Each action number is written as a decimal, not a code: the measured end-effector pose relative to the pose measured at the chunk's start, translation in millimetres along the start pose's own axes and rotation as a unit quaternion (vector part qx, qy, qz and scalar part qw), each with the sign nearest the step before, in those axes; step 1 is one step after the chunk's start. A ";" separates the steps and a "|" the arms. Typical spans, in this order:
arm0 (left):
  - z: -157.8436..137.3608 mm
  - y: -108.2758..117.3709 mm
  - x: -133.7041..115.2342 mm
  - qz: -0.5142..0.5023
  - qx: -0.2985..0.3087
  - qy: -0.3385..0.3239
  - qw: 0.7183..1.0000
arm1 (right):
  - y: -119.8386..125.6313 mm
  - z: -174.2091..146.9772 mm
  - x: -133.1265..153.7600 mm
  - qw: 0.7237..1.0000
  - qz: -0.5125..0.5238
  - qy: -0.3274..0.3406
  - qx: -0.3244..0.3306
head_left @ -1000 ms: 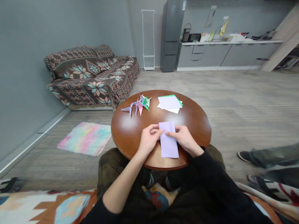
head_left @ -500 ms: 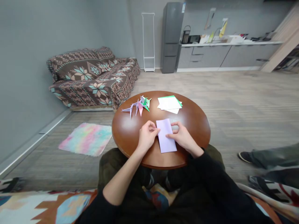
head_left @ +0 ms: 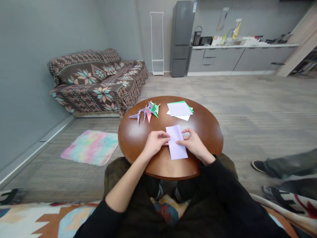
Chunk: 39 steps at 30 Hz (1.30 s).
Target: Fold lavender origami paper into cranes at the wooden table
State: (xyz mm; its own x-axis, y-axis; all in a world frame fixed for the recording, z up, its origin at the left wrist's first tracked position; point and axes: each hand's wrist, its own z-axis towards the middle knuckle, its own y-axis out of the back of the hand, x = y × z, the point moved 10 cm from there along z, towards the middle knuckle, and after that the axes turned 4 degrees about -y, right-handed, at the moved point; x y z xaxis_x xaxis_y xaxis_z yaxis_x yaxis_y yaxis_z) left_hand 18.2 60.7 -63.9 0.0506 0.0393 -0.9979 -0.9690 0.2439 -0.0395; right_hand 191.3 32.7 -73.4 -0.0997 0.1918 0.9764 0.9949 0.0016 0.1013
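Note:
A lilac sheet of paper (head_left: 177, 150), folded into a narrow upright rectangle, is held between my hands just above or on the round brown table (head_left: 206, 134); I cannot tell which. At its left edge, the fingers of my left hand (head_left: 155, 142) are closed together on the paper. My right hand (head_left: 194, 144) pinches the right edge, thumb on the face and the fingers partly hidden beside and behind it. Beyond the left hand stand several folded paper cranes (head_left: 148, 111) in lilac, pink and green. A small stack of paper sheets (head_left: 179, 109) lies past the lilac sheet.
A sofa under a patterned cover (head_left: 99, 86) stands at the back left, with a pastel rug (head_left: 90, 147) on the floor before it. A grey fridge (head_left: 182, 39) and kitchen counter (head_left: 223, 61) line the far wall. Another person's leg (head_left: 289, 163) shows at right.
My left fingers have straightened a little along the paper's left edge. The lower edge of the lilac paper sits slightly higher in view. My right hand keeps its pinch.

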 end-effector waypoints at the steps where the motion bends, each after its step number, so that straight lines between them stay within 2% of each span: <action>1: 0.5 0.4 1.5 0.002 -0.001 0.001 1.000 | 0.1 0.3 -0.1 1.000 -0.003 -0.001 0.000; 11: 4.8 3.1 4.6 0.068 0.002 -0.018 0.998 | 0.0 5.2 -1.6 1.000 -0.020 -0.006 0.002; 16: -1.5 5.4 -11.4 0.149 -0.016 -0.069 0.986 | 0.2 7.5 -1.6 0.999 -0.053 -0.006 -0.009; 18: -7.9 6.2 -27.2 0.222 -0.033 -0.124 0.967 | -0.1 8.6 -0.7 0.997 -0.077 -0.005 -0.015; 21: -19.0 -10.2 -44.5 0.394 0.011 -0.211 0.895 | -1.3 10.9 3.1 0.992 -0.127 0.004 -0.023; 22: -21.7 -16.6 -43.8 0.436 0.038 -0.220 0.872 | -1.9 11.4 5.3 0.989 -0.148 0.010 -0.026; 24: -25.6 -24.2 -38.8 0.485 0.082 -0.217 0.843 | -3.0 11.0 11.6 0.980 -0.196 0.025 -0.035; 27: -31.4 -27.7 -36.8 0.532 0.099 -0.220 0.812 | -5.8 5.1 25.8 0.959 -0.273 0.059 -0.049; 31: -37.0 -29.4 -37.7 0.565 0.095 -0.230 0.787 | -4.6 -8.1 44.0 0.923 -0.359 0.117 -0.082; 34: -33.5 -28.6 -38.3 0.580 0.086 -0.233 0.776 | -1.1 -12.0 47.4 0.900 -0.394 0.161 -0.099; 39: -13.2 -24.8 -37.6 0.580 0.103 -0.230 0.775 | -5.8 -4.4 35.7 0.877 -0.416 0.232 -0.067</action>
State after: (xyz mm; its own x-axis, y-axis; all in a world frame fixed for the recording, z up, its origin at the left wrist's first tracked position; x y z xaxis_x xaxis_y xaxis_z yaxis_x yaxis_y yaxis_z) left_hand 37.1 40.3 -26.1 -0.6986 0.6770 -0.2315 -0.3714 -0.0666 0.9261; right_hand 181.9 35.2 -38.3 -0.8169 -0.2420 0.5235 0.5668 -0.1698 0.8061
